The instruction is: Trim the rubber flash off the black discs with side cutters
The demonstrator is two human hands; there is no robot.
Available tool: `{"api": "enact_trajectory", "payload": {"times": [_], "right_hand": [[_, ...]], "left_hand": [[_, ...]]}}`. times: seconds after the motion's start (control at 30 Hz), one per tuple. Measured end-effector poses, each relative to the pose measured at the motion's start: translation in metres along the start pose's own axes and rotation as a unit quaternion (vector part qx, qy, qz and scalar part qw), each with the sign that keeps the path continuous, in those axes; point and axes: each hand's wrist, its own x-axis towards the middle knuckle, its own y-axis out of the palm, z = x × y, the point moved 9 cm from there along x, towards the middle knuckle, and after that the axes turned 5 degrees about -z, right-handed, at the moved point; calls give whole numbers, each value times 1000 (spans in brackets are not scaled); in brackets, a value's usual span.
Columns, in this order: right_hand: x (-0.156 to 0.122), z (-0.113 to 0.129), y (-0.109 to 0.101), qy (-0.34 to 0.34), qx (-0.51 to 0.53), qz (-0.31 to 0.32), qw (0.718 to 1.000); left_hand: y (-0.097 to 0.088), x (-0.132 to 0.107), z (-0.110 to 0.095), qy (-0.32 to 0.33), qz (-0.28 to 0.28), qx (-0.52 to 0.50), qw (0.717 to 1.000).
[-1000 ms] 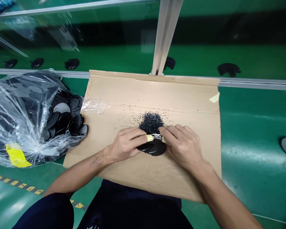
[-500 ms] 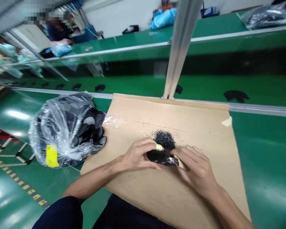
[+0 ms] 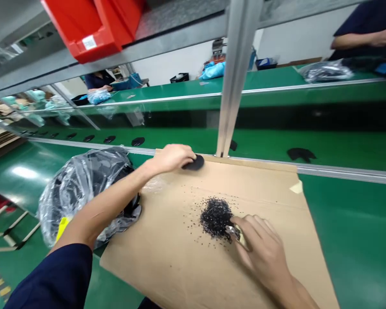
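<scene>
My left hand (image 3: 171,158) reaches to the far edge of the cardboard sheet (image 3: 186,257) and grips a flat black oval part (image 3: 194,162), held just at the edge by the green conveyor belt (image 3: 260,148). My right hand (image 3: 259,251) rests on the cardboard beside a pile of tiny black scraps (image 3: 215,216). Its fingers are closed on a small metal tool (image 3: 233,232).
A clear plastic bag (image 3: 83,189) full of black parts lies at the left with a yellow label. Black parts ride the belt behind an aluminium post (image 3: 234,77). A red bin (image 3: 93,25) hangs overhead. Other people's arms are seen at the far benches.
My left hand has carried the black part from the middle of the cardboard to its far edge. My right hand stayed by the scrap pile with the tool. My head has tilted up.
</scene>
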Motion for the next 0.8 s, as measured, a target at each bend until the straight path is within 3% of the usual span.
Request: {"api": "enact_trajectory", "payload": {"times": [0.07,0.17,0.27,0.37,0.47,0.63,0.73,0.8], "right_hand": [[-4,0,2,11,-4,4,1000],[-10,1,6,30,1,13,999],[-13,-2,9,51,8,33,998],[-13,-4,10,68,27,61,995],[-13,-4,11,76,38,87,992],[-15,4,17,48,21,128,990],[-12,6,17,17,4,121,993],[-8,5,13,2,-11,91,996]], "left_hand": [[2,21,49,-93,5,68,993],[12,36,94,-154,12,92,984],[26,40,128,-217,46,101,970],[35,52,141,-253,70,88,961],[49,86,122,-231,68,31,970],[93,146,38,-163,58,-112,979],[106,157,7,-177,53,-148,972],[102,153,6,-199,46,-151,967]]}}
